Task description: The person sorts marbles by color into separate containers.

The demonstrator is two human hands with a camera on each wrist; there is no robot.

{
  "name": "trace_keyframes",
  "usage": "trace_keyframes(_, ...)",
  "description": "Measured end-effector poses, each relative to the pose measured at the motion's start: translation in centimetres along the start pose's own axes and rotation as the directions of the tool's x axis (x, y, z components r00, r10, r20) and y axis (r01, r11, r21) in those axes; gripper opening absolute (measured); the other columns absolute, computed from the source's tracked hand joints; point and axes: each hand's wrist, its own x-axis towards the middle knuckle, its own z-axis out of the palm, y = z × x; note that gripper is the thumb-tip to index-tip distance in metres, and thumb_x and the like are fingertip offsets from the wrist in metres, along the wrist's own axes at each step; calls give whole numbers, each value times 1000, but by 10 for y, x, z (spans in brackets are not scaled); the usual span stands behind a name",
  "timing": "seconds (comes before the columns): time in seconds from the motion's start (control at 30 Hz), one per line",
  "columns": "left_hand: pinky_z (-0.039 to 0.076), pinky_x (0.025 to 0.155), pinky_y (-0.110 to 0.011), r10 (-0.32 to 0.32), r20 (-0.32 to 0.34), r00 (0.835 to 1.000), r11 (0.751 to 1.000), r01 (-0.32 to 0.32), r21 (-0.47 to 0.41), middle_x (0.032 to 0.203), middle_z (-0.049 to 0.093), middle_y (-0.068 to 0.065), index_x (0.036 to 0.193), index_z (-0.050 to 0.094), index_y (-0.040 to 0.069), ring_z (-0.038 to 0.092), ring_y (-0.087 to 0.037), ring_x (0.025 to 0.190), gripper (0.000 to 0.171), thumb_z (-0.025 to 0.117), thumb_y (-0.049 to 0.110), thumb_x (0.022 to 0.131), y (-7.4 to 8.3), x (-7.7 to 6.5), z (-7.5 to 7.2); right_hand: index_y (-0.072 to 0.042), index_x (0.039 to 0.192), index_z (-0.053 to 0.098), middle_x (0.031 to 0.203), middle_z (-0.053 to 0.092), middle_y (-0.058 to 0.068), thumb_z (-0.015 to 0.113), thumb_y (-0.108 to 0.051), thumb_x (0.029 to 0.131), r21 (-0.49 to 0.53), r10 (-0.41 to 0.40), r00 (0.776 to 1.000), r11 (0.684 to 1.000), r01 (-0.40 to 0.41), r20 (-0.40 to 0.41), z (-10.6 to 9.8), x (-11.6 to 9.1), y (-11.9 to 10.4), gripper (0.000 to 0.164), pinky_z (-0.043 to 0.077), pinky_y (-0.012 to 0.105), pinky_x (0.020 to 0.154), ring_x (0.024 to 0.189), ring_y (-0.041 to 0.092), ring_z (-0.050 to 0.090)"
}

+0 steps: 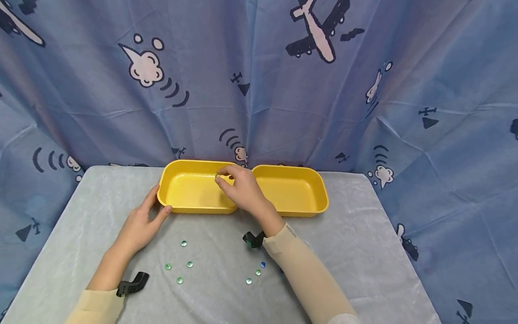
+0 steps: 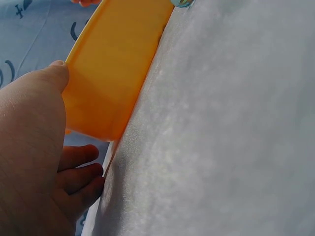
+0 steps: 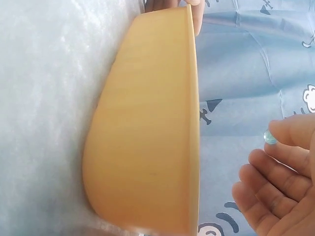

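Observation:
Two yellow plastic boxes stand side by side at the back of the table: the left box and the right box. My left hand holds the left box's outer end, its thumb at the near corner and fingers along the end wall. In the left wrist view the thumb lies at the rim. Over the left box, my right hand pinches a small clear, pale blue-green glass gem between thumb and index finger. The other fingers are loosely bent. In the right wrist view the gem is above the box's rim.
Several green glass gems lie scattered on the grey cloth-covered table. A blue gem lies with more green ones near the right forearm. A blue patterned curtain hangs behind the table.

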Motion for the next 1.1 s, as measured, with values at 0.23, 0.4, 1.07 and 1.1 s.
trace_keyframes(0.23,37,116,-76,-6,7,1000,1000,6,3,166,44,-29,177,18,18,42,-56,150,85,64,47,112,0,0,-1,-6,120,80,116,77,5,76,-21,105,-25,-5,1000,1000,5,7,-1,8,1,22,60,35,99,110,21,72)
trace_keyframes(0.4,38,115,-76,-9,3,1000,1000,9,8,166,45,-29,177,19,18,43,-57,150,85,64,48,112,0,0,0,-8,121,80,117,77,3,76,-23,106,-37,20,1000,999,-19,18,-3,11,0,22,60,35,99,110,18,71)
trace_keyframes(1.07,38,115,-76,-15,4,1000,1000,15,14,165,46,-29,177,18,18,44,-57,149,85,63,48,112,1,-1,0,-7,123,80,121,76,3,73,-25,108,-45,44,999,998,-43,29,-6,10,-5,25,58,37,103,115,20,70)
trace_keyframes(1.1,38,115,-76,-15,3,1000,1000,15,14,165,46,-29,177,18,18,44,-57,148,85,63,48,112,1,-1,-1,-7,123,80,120,76,3,73,-25,108,-43,39,999,998,-38,31,-6,9,-6,24,58,37,102,115,20,70)
